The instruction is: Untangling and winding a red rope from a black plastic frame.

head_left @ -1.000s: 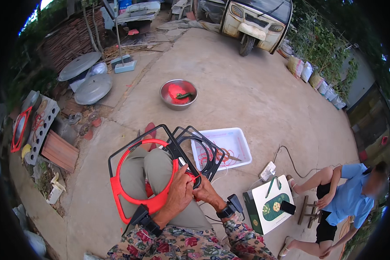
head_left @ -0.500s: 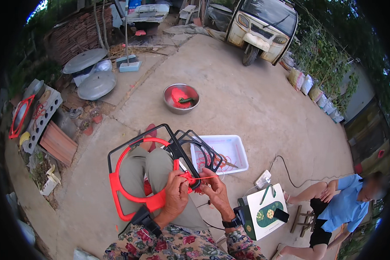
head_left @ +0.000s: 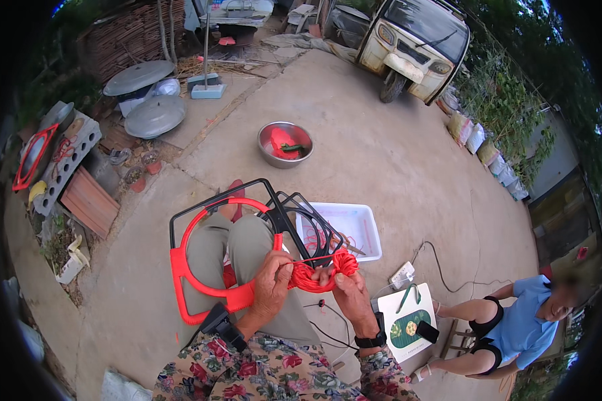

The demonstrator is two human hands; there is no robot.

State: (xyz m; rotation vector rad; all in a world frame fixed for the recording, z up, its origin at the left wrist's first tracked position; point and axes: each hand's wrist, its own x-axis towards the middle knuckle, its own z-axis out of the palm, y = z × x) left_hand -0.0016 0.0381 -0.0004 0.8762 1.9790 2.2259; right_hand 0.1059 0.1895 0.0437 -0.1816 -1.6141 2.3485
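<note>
Across my lap lies a red and black plastic frame [head_left: 180,277] with a round red hoop and a black outer bar. My left hand [head_left: 269,289] is closed at the frame's right side, its fingers pinching a strand of red cord. My right hand [head_left: 354,299] grips a looped bundle of red cord [head_left: 308,277], with loops both between my hands and above the right thumb. A taut strand runs from the left fingertips to the bundle's top. Black frame parts [head_left: 299,212] lie beyond my knees, partly over a white tray [head_left: 374,234] holding orange-red cord and a scissors-like tool.
A metal bowl [head_left: 274,157] with red and dark green contents stands ahead. To the right are a white gift bag [head_left: 389,314] with a phone on it, a power strip [head_left: 403,274], and a seated person [head_left: 525,311]. A three-wheeled vehicle [head_left: 415,50] is parked at the back.
My right hand has moved slightly right and turned, bringing the red cord bundle into fuller view. The left hand stays by the frame. The seated person has shifted lower, and the whole view has tilted slightly.
</note>
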